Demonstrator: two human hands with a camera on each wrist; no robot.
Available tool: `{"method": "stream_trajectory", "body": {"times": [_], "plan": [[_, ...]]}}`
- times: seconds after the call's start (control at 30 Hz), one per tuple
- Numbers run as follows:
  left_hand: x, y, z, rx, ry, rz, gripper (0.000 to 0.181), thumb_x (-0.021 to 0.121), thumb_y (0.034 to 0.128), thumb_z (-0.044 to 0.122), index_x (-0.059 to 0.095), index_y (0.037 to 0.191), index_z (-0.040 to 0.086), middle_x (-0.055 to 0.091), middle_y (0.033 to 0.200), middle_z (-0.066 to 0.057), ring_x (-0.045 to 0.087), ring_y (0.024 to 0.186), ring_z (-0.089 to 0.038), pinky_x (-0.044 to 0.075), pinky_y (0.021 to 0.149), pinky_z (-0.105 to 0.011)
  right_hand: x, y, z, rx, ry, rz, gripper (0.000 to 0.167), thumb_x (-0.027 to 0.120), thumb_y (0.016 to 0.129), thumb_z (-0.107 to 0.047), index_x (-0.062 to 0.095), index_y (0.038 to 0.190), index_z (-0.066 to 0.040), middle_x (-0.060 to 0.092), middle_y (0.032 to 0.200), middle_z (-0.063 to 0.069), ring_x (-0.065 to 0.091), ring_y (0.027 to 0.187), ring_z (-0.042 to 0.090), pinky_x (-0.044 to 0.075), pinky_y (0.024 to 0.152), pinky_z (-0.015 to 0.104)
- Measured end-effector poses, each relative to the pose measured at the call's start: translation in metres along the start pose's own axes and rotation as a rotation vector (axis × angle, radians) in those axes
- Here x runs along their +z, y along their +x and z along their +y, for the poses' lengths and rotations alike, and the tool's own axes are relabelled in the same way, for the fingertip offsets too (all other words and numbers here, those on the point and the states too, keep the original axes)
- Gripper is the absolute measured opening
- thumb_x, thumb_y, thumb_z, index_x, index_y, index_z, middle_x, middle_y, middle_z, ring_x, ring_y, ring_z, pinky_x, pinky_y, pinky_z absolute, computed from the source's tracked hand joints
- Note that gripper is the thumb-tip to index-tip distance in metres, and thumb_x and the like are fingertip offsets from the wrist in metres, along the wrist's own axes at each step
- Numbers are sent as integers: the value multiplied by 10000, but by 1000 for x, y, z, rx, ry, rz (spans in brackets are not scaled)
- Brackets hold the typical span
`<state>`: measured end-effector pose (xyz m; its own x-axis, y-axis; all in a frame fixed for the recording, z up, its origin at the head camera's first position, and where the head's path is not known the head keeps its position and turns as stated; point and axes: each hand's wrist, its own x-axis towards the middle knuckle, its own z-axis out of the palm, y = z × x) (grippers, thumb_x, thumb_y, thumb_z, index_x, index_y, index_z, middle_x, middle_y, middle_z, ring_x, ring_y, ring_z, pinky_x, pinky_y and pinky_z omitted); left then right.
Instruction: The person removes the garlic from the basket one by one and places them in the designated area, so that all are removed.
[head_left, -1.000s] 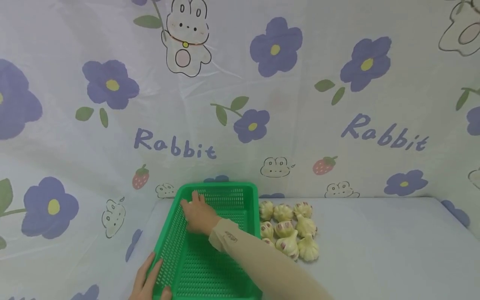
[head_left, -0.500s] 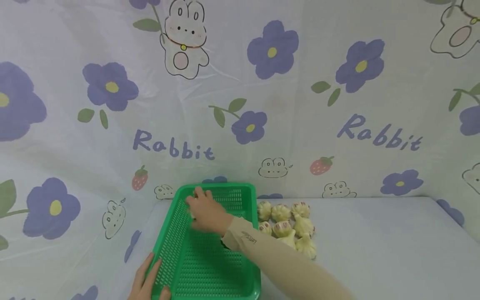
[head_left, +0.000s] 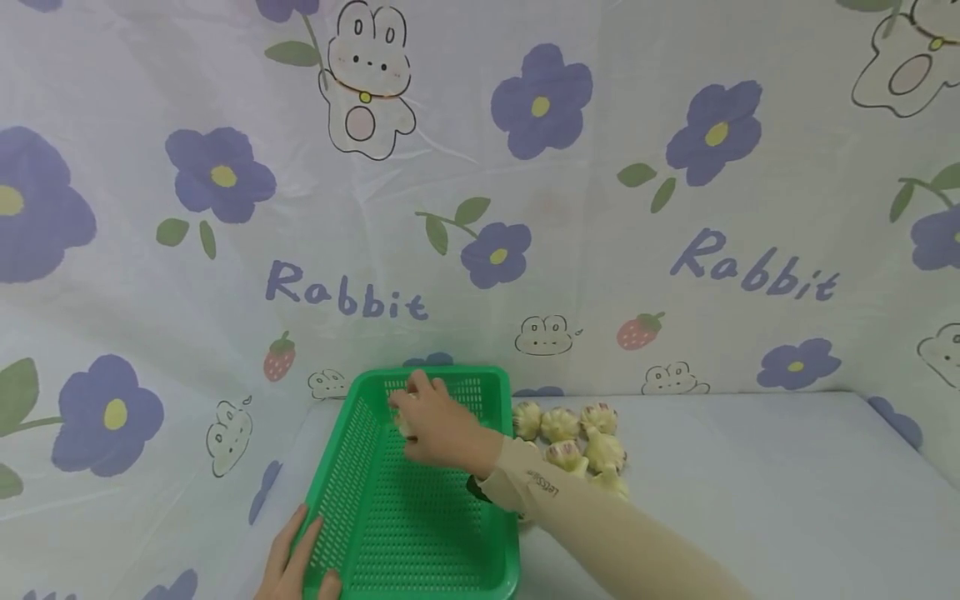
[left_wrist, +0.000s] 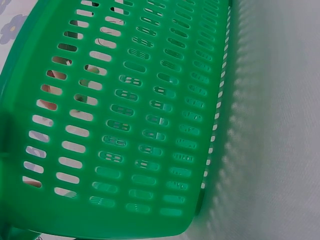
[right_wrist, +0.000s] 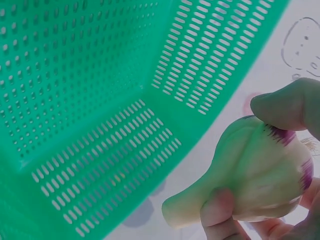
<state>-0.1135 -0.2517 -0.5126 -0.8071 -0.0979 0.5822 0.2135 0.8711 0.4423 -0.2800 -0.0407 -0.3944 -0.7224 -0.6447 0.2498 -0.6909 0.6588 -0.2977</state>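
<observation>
A green plastic basket (head_left: 408,525) with slotted walls stands on the white table, and its inside floor shows bare. At its near left corner my left hand (head_left: 288,562) grips the rim; the left wrist view shows only the basket's slotted wall (left_wrist: 135,120) and no fingers. My right hand (head_left: 446,429) is above the far half of the basket, holding a garlic bulb (right_wrist: 260,170) between thumb and fingers. That bulb is pale with purple streaks and a stubby stem. In the head view the hand mostly covers it.
Several more garlic bulbs (head_left: 560,425) lie grouped just right of the basket, partly hidden by the right sleeve (head_left: 592,521). Behind the table hangs a white cloth (head_left: 600,333) printed with purple flowers and rabbits. The white tabletop (head_left: 750,483) extends to the right.
My right hand has moved rightward from the basket's left wall, with the garlic bulb in its fingers. The left hand stays at the rim. The head view has shifted slightly.
</observation>
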Motion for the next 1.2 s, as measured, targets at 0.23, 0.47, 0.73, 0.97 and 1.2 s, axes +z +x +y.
{"method": "stream_trajectory", "body": {"times": [0.23, 0.47, 0.73, 0.97, 1.2], "plan": [[-1, 0, 3, 9, 26, -6, 618, 787, 819, 68, 611, 1407, 1, 497, 1536, -139, 731, 941, -280, 489, 502, -130, -18, -23, 1, -71, 28, 52, 503, 704, 887, -7, 602, 1368, -113, 478, 1347, 163, 460, 1009, 240, 403, 609, 218], [-5, 1, 5, -4, 18, -32, 603, 768, 838, 71, 598, 1412, -3, 482, 1535, -150, 718, 1006, -323, 503, 512, -190, -34, -46, 2, -100, 58, 108, 538, 721, 867, -3, 600, 1379, -116, 474, 1359, 161, 487, 1027, 249, 438, 634, 236], [-7, 2, 5, 4, 7, -50, 614, 756, 845, 64, 578, 1428, -10, 459, 1543, -154, 707, 1041, -340, 480, 497, -169, -46, -76, 11, -88, 78, 162, 541, 739, 884, -41, 587, 1396, -127, 449, 1377, 149, 499, 1034, 218, 481, 681, 244], [-5, 1, 1, 20, -6, -40, 622, 757, 841, 63, 577, 1432, -13, 458, 1548, -164, 695, 1085, -382, 484, 500, -181, -48, -103, 18, -67, 87, 206, 566, 759, 865, -54, 587, 1401, -111, 442, 1385, 175, 490, 798, 123, 447, 630, 206], [-4, 0, 0, 38, -2, -3, 630, 775, 812, 38, 596, 1413, -23, 482, 1529, -170, 706, 1043, -365, 438, 474, -122, -47, -126, 27, -69, 92, 301, 553, 776, 810, -23, 607, 1335, -65, 458, 1295, 142, 475, 903, 148, 465, 681, 196]]}}
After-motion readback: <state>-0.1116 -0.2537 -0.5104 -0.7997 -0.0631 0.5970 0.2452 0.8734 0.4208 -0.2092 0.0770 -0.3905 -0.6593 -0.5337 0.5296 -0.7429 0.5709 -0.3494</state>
